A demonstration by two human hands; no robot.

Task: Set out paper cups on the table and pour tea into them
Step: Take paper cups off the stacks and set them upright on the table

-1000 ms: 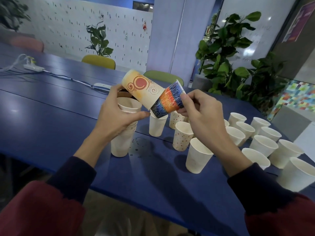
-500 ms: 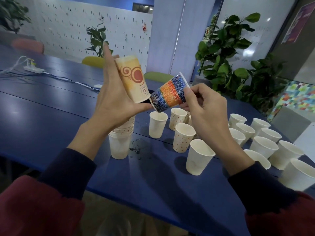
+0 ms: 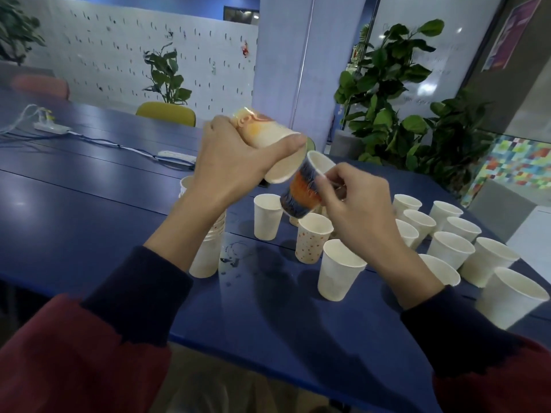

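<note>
One cream cup (image 3: 265, 134), now flipped mouth-down

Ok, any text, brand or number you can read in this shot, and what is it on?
No text here is legible.
Poster, far right wall: print too blurred to read.
Whiteboard wall behind the plants: faint handwriting, illegible.
Swirl cup in the left hand: pattern only, no words.
Blue and orange cup in the right hand: pattern only.
White cups on the table: no print visible.
</note>
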